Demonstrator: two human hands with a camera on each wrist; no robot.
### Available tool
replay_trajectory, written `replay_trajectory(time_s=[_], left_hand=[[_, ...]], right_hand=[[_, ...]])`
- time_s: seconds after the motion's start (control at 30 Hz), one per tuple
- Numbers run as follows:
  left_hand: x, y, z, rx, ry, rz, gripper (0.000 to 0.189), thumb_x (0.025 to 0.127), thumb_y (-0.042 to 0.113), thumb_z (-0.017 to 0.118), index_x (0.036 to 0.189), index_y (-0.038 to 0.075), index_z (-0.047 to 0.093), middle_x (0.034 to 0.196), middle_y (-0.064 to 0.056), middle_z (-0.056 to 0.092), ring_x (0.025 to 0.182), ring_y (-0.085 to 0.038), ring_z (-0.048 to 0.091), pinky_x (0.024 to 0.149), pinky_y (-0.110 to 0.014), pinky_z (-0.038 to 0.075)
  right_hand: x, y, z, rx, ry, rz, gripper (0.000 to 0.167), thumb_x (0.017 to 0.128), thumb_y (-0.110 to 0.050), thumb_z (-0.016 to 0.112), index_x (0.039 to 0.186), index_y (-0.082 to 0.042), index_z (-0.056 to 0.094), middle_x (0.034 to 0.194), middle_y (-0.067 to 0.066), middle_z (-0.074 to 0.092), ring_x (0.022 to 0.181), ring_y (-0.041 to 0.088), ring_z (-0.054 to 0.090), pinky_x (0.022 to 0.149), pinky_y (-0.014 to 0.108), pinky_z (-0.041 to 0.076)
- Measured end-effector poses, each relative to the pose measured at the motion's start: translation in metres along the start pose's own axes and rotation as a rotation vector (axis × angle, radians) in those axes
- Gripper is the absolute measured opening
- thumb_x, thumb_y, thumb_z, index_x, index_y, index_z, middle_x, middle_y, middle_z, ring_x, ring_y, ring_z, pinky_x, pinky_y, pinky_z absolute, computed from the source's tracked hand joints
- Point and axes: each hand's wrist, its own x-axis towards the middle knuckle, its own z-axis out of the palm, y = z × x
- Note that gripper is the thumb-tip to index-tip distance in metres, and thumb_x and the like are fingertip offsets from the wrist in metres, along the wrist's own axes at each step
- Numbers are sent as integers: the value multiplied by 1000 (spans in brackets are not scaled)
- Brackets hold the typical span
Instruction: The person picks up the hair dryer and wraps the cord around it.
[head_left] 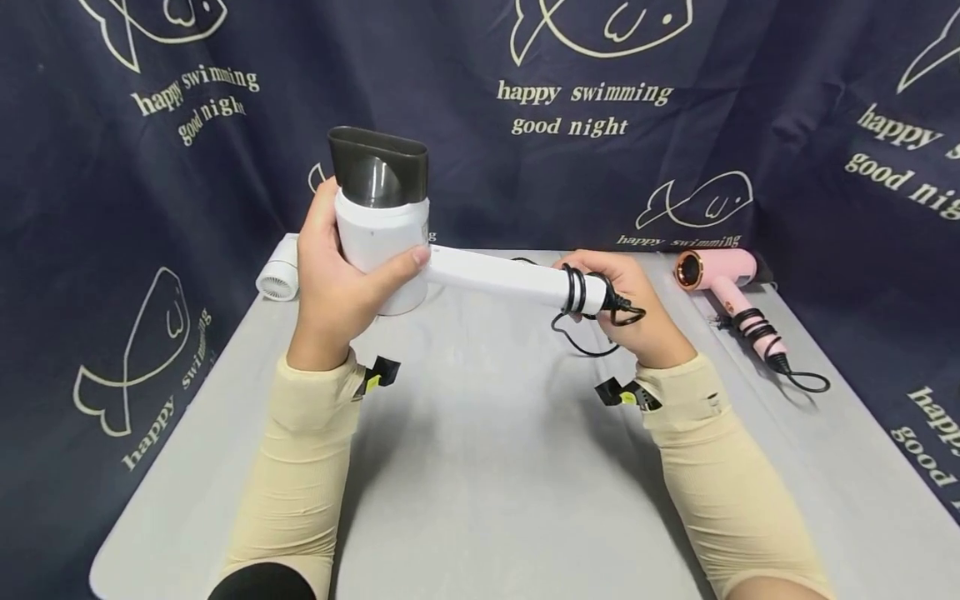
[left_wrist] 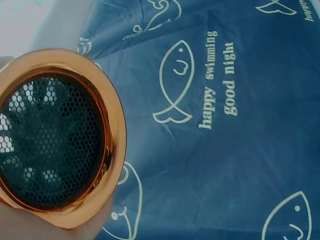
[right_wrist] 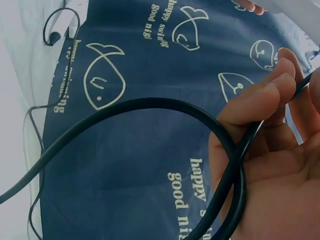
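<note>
In the head view a white hair dryer (head_left: 495,279) with a flat black nozzle (head_left: 382,167) is held above the table, nozzle upward. My left hand (head_left: 330,275) grips its barrel, thumb across the front. The left wrist view shows the dryer's copper-rimmed mesh grille (left_wrist: 52,140) close up. At the handle's far end, black power cord (head_left: 576,290) is wound in several turns. My right hand (head_left: 630,300) is behind that end, partly hidden. In the right wrist view its curled fingers (right_wrist: 260,107) pinch the cord, which loops down over the palm.
A pink hair dryer (head_left: 727,271) with its cord wound round the handle lies at the table's right. Another white appliance (head_left: 279,279) with a vented end sits at the back left, partly behind my left hand. Dark blue fish-print curtains (head_left: 465,50) surround the grey-white table (head_left: 495,500).
</note>
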Motion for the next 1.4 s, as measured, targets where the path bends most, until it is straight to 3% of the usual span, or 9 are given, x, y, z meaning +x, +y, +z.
replay_trajectory(time_s=[0.1, 0.23, 0.3, 0.53, 0.63, 0.8, 1.03, 1.17, 1.4], left_hand=[[1, 6, 3, -1, 8, 41, 66, 68, 5, 85, 129, 2, 61, 113, 0, 68, 97, -27, 65, 83, -34, 53], [-2, 14, 5, -1, 42, 83, 66, 68, 6, 85, 130, 2, 61, 114, -3, 68, 98, -31, 64, 85, -36, 53], [-3, 16, 6, -4, 57, 92, 67, 68, 6, 85, 130, 2, 61, 115, -2, 68, 100, -31, 64, 86, -37, 53], [-4, 18, 8, -49, 112, 111, 65, 67, 5, 84, 128, 1, 61, 115, -1, 68, 104, -34, 63, 88, -38, 51], [-3, 18, 8, -41, 139, 126, 65, 67, 8, 84, 127, 0, 62, 115, -2, 67, 106, -34, 63, 89, -38, 51], [-2, 19, 8, -21, 203, 135, 62, 67, 12, 84, 124, 0, 62, 112, -4, 67, 102, -34, 63, 88, -37, 51], [1, 20, 4, -23, 276, 151, 63, 66, 12, 85, 124, 0, 62, 113, -11, 68, 101, -35, 65, 90, -38, 53], [0, 21, 0, -60, 310, 153, 63, 65, 7, 85, 123, -1, 63, 112, -14, 68, 102, -36, 64, 91, -39, 53], [6, 20, -8, -101, 354, 175, 60, 63, 6, 85, 119, 0, 64, 108, -17, 68, 99, -36, 64, 90, -39, 53]], right_hand=[[-2, -6, 1, -10, 26, 32, 44, 90, -47, 76, 95, -4, 72, 69, 6, 63, 58, 18, 57, 56, 28, 47], [-3, -16, 2, -151, 51, 92, 19, 101, -21, 63, 95, -5, 70, 66, 9, 63, 56, 19, 59, 57, 29, 51], [-4, -19, 3, -254, 50, 94, 22, 105, -18, 56, 92, -6, 69, 67, 9, 64, 56, 19, 60, 57, 28, 52], [-5, -22, 6, -249, -8, 106, 31, 107, -15, 50, 81, -7, 65, 68, 10, 60, 57, 23, 56, 55, 29, 47], [-7, -23, 7, -252, -47, 110, 31, 110, -19, 47, 89, -10, 69, 70, 12, 59, 59, 23, 54, 57, 29, 44], [-11, -25, 11, -269, -57, 131, 27, 110, -23, 49, 106, -15, 74, 74, 11, 61, 64, 21, 57, 60, 27, 49], [-11, -28, 19, -443, -73, 10, 23, 109, -25, 52, 102, -27, 73, 70, -5, 61, 64, 10, 59, 60, 24, 51], [-14, -29, 24, -544, -90, -49, 23, 109, -22, 51, 101, -27, 72, 70, -10, 62, 64, 2, 59, 59, 21, 49], [-16, -39, 31, -597, -140, -162, 18, 105, -19, 58, 102, -26, 74, 70, -15, 62, 62, -2, 57, 56, 18, 46]])
